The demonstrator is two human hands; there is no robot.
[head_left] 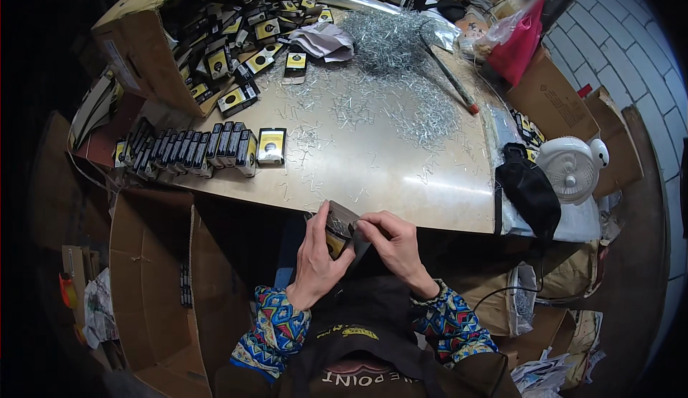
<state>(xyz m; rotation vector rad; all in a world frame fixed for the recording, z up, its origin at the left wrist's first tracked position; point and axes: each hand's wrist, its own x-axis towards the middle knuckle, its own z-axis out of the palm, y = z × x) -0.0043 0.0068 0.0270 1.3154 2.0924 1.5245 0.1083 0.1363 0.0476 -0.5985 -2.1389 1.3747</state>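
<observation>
At the table's front edge, my left hand (315, 265) is wrapped round a small black-and-yellow cardboard box (335, 246). The box is open at the top, and shiny bent wire pieces show inside it. With thumb and fingers together, my right hand (394, 244) pinches the flap on the box's right side. Beyond my hands, loose bent wire pieces (351, 104) lie scattered over the table. A single box (271, 145) lies on the table beside a row of upright boxes (222, 144) to the left.
A large carton (129, 50) lies on its side at the back left, spilling small boxes. Behind is a heap of wire pieces (387, 40) with a rod (448, 75) beside it. A white fan (570, 169) and a black bag (529, 186) are at right. An open carton (154, 255) stands below left.
</observation>
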